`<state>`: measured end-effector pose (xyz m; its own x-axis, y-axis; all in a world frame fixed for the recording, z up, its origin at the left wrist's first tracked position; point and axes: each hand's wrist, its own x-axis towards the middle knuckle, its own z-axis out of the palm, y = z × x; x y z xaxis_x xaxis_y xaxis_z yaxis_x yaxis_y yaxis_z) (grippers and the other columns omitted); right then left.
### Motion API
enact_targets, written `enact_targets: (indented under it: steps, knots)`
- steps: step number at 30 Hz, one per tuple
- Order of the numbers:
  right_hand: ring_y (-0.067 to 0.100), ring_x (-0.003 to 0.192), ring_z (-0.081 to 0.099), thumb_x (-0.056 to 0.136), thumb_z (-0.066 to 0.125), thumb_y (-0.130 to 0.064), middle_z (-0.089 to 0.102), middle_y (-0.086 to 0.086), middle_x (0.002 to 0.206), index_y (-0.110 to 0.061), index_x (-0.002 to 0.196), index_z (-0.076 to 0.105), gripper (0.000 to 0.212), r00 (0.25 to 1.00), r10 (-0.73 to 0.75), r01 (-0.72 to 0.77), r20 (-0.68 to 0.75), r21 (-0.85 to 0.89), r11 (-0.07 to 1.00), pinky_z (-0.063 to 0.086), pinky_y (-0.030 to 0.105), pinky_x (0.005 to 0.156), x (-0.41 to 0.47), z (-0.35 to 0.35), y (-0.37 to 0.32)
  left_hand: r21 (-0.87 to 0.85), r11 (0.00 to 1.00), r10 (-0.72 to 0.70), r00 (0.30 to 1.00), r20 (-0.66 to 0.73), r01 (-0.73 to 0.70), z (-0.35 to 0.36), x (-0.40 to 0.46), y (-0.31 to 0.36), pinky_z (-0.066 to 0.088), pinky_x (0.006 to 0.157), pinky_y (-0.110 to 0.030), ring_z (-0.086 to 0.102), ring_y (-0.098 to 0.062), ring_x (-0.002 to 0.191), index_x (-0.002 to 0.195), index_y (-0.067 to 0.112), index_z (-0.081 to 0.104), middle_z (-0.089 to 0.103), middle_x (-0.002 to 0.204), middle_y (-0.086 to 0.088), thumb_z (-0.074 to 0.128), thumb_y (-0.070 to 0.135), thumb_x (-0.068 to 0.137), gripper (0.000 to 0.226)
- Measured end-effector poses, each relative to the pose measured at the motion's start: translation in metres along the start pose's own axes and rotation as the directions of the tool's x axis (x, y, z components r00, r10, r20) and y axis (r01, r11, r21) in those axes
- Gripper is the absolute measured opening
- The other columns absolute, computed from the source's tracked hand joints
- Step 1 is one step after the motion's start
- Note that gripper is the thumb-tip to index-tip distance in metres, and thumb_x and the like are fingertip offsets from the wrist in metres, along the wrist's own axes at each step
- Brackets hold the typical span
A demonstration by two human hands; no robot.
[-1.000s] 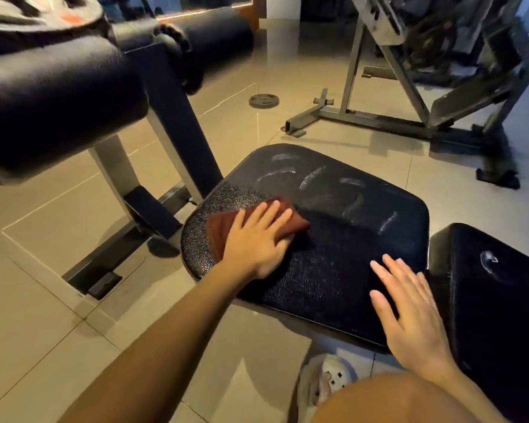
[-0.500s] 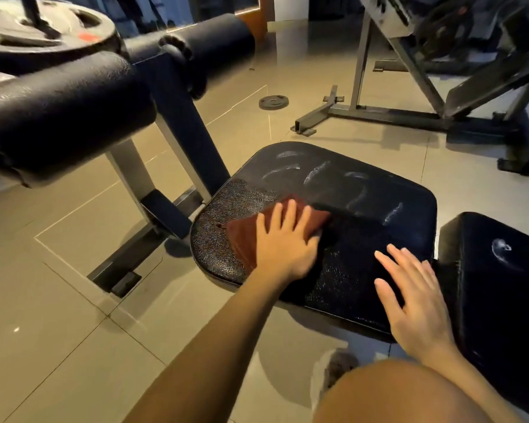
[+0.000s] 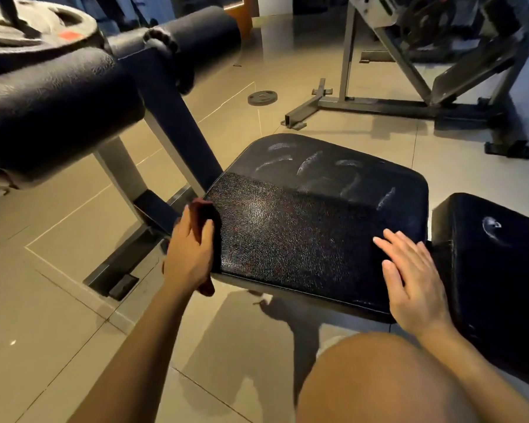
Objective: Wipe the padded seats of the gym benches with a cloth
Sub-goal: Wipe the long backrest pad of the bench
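Two hands: my left hand (image 3: 190,257) grips the cloth (image 3: 203,213) at the seat's (image 3: 303,233) left edge; my right hand (image 3: 416,282) lies flat, fingers straight, near its right end.

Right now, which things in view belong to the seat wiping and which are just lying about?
Job:
- cloth, gripped by the left hand at the seat's left edge
- padded seat, smears on its far half
- right hand, flat on the seat
- neighbouring pad, smeared

Lying about:
- weight plate on the floor
- roller pads
- metal rack
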<state>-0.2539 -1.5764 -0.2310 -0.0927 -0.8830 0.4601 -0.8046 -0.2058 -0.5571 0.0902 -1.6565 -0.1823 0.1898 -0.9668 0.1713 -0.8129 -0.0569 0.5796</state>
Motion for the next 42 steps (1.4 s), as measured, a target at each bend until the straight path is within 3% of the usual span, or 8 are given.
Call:
enact_targets:
  steps: [3, 7, 14, 21, 26, 34, 39, 42]
  knots:
    - [0.009, 0.14, 0.032, 0.097, 0.027, -0.038, 0.048, -0.001, 0.145, -0.015, 0.134, 0.057, 0.053, 1.0, 0.002, -0.002, -0.001, -0.005, 1.0, 0.007, 0.025, 0.121, -0.001, 0.001, -0.002, 0.05, 0.999, 0.018, 0.998, -0.053, -0.015, 0.012, -0.018, 0.014, 0.003, 0.12, -0.042, 0.011, -0.025, 0.148, 0.153, 0.024, 0.024, 0.024, 0.159, -0.005, 0.015, 0.058, 0.089, 0.073]
    - [0.006, 0.14, 0.03, 0.098, 0.026, -0.042, 0.046, -0.002, 0.146, -0.014, 0.138, 0.053, 0.055, 0.999, 0.034, -0.035, 0.015, 0.005, 0.999, 0.004, 0.019, 0.12, 0.0, 0.0, -0.011, 0.328, 0.884, 0.316, 0.943, 0.103, -0.332, 0.034, -0.057, 0.064, -0.006, 0.119, -0.04, 0.005, -0.02, 0.149, 0.152, 0.027, 0.015, 0.013, 0.16, 0.002, -0.007, 0.057, 0.085, 0.077]
    - [-0.008, 0.139, 0.021, 0.1, 0.028, -0.036, 0.037, -0.012, 0.145, -0.017, 0.141, 0.044, 0.048, 0.954, 0.145, -0.112, -0.263, 0.138, 0.984, 0.01, 0.014, 0.117, -0.019, -0.054, 0.005, 0.223, 0.819, 0.441, 0.828, 0.346, -0.529, 0.107, -0.105, 0.174, -0.007, 0.119, -0.041, -0.002, -0.015, 0.149, 0.153, 0.034, 0.013, 0.009, 0.161, 0.007, -0.012, 0.057, 0.081, 0.08]
    - [0.002, 0.139, 0.027, 0.1, 0.029, -0.036, 0.042, -0.007, 0.142, -0.009, 0.135, 0.052, 0.05, 0.951, 0.216, -0.208, -0.221, 0.057, 0.976, 0.01, 0.015, 0.118, -0.073, -0.107, 0.087, 0.306, 0.748, 0.41, 0.773, 0.485, -0.589, 0.159, -0.084, 0.245, -0.01, 0.118, -0.044, -0.011, -0.016, 0.148, 0.154, 0.032, -0.001, -0.006, 0.162, 0.004, 0.012, 0.047, 0.102, 0.055]
    - [-0.019, 0.137, 0.011, 0.099, 0.027, -0.038, 0.039, -0.01, 0.142, -0.012, 0.136, 0.052, 0.051, 0.962, 0.226, -0.221, -0.153, 0.05, 0.974, 0.004, 0.01, 0.116, -0.09, -0.118, 0.111, 0.341, 0.688, 0.43, 0.738, 0.52, -0.641, 0.152, -0.101, 0.234, -0.019, 0.111, -0.059, -0.018, -0.008, 0.145, 0.145, 0.048, -0.012, -0.02, 0.153, 0.018, -0.012, 0.058, 0.084, 0.062]
    - [-0.003, 0.136, 0.023, 0.098, 0.023, -0.043, 0.044, -0.005, 0.144, -0.01, 0.138, 0.05, 0.058, 0.904, 0.372, -0.357, -0.212, 0.11, 0.928, 0.02, 0.038, 0.116, -0.118, -0.154, 0.156, 0.213, 0.908, 0.343, 0.932, 0.115, -0.36, 0.154, -0.171, 0.235, 0.0, 0.12, -0.04, 0.01, -0.008, 0.146, 0.138, 0.038, 0.008, 0.01, 0.149, 0.017, 0.003, 0.051, 0.087, 0.053]
    - [-0.007, 0.135, 0.02, 0.097, 0.024, -0.044, 0.036, -0.015, 0.142, -0.015, 0.139, 0.048, 0.056, 0.895, 0.393, -0.366, -0.213, 0.157, 0.917, 0.018, 0.034, 0.116, -0.125, -0.164, 0.179, 0.1, 0.867, 0.44, 0.844, 0.306, -0.488, 0.187, -0.186, 0.275, -0.015, 0.108, -0.01, -0.011, 0.003, 0.141, 0.144, 0.039, 0.002, -0.004, 0.149, 0.022, -0.002, 0.057, 0.081, 0.066]
    - [-0.003, 0.137, 0.023, 0.098, 0.024, -0.044, 0.038, -0.013, 0.142, -0.013, 0.137, 0.05, 0.056, 0.898, 0.388, -0.353, -0.205, 0.191, 0.916, 0.011, 0.021, 0.117, -0.133, -0.172, 0.188, 0.259, 0.804, 0.438, 0.828, 0.351, -0.535, 0.2, -0.195, 0.282, -0.007, 0.118, -0.025, -0.02, -0.003, 0.141, 0.151, 0.038, 0.003, -0.012, 0.155, 0.015, -0.006, 0.056, 0.08, 0.073]
